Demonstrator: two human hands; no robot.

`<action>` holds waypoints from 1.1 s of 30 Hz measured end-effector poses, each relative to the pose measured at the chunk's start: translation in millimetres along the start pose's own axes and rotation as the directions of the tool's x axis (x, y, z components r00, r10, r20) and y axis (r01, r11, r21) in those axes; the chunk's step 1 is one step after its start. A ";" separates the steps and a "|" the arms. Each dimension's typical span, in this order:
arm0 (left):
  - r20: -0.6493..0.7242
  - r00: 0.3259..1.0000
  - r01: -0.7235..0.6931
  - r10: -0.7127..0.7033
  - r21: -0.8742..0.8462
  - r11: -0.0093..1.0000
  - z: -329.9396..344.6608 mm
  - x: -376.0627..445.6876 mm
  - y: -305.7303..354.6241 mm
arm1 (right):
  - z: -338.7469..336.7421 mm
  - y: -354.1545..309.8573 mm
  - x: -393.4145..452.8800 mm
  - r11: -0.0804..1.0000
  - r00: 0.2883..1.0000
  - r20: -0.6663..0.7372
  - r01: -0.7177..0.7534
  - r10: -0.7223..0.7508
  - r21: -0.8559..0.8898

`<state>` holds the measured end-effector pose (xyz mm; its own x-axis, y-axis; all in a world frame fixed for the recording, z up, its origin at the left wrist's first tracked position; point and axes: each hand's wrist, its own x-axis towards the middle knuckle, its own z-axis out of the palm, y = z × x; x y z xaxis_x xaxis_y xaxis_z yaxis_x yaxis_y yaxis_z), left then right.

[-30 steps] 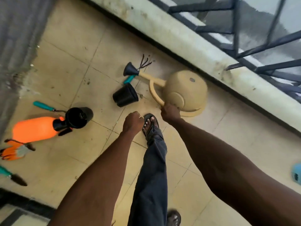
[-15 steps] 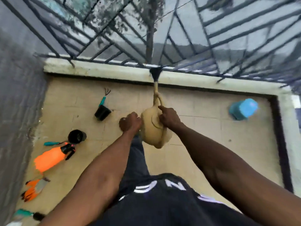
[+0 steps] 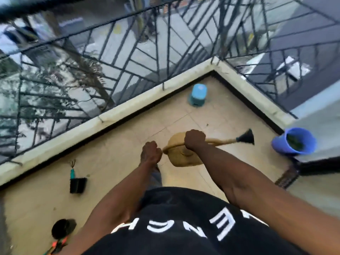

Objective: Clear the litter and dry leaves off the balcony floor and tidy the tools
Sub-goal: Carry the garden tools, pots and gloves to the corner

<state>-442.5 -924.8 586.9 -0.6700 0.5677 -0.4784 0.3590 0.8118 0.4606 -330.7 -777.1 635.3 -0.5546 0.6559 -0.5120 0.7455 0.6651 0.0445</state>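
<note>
A single head-worn wide-angle camera looks steeply down from standing height over the person's chest and forearms. It faces the balcony corner, with the railing [image 3: 110, 57] across the upper frame and the tiled floor [image 3: 114, 162] below.

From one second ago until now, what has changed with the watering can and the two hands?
The right hand, which gripped the watering can on the floor, has lifted it; its spout now points right toward the blue pot. The left hand stays curled and empty. The black pot and fork lie as before.
</note>
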 end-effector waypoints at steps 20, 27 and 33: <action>0.537 0.720 -0.660 0.440 0.333 0.674 113.7 220.5 368.6 | -33.4 336.8 114.1 0.362 0.614 0.190 -0.657 0.766 0.661; 0.609 0.641 -0.733 0.468 0.304 0.609 188.7 267.8 516.4 | -42.5 484.1 171.4 0.249 0.529 0.235 -0.688 0.816 0.681; 0.645 0.652 -0.714 0.398 0.347 0.608 294.4 304.3 625.0 | 6.3 638.3 254.0 0.089 0.520 0.410 -0.692 0.749 0.717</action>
<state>-230.7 -204.4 509.0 0.1250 0.7816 -0.6111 0.9220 0.1361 0.3626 6.5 -188.2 528.2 0.4215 0.6933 -0.5845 0.7146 -0.6508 -0.2566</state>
